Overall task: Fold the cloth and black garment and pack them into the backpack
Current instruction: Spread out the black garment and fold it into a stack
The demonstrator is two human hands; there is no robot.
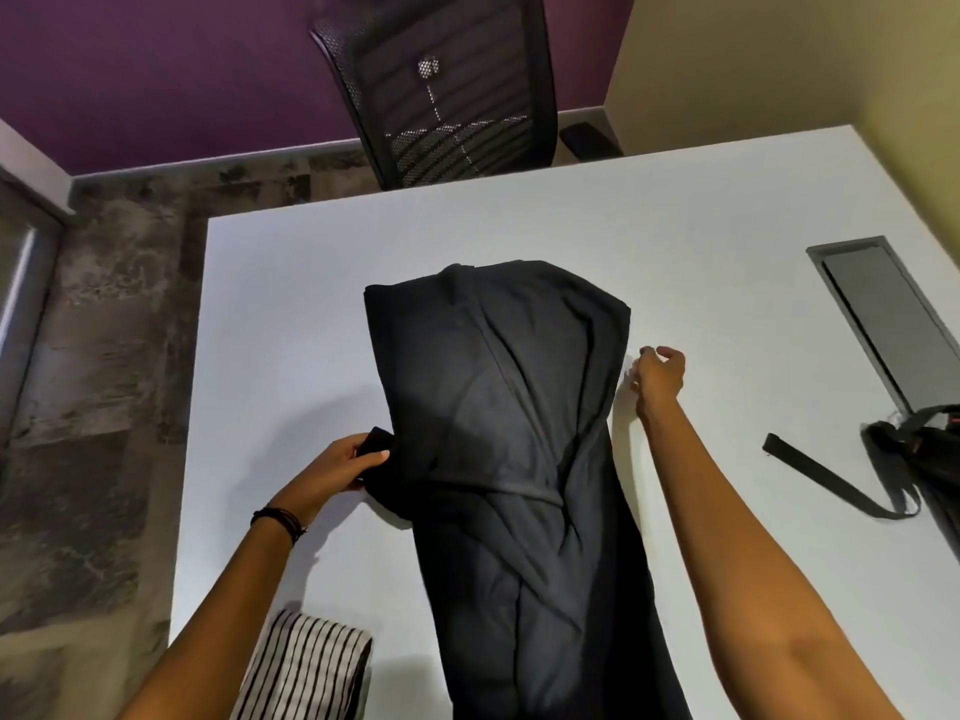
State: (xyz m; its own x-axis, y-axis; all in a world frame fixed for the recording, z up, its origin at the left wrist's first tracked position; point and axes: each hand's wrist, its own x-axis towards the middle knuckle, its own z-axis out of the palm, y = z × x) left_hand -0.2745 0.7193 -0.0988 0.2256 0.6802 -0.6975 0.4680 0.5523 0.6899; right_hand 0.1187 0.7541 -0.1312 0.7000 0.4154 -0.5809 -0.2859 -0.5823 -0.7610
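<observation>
The black garment (514, 433) lies lengthwise down the middle of the white table (291, 314), folded into a long strip that runs off the near edge. My left hand (343, 467) grips the garment's left edge between thumb and fingers. My right hand (658, 379) hovers just right of the garment, fingers loosely curled, holding nothing. A folded cloth with black and white stripes (306, 667) sits at the near left. The black backpack (930, 454) lies at the right edge, mostly cut off, its strap (831, 478) trailing across the table.
A black mesh office chair (441, 90) stands behind the table's far edge. A grey cable hatch (888, 319) is set into the table at the right. The floor drops away to the left of the table.
</observation>
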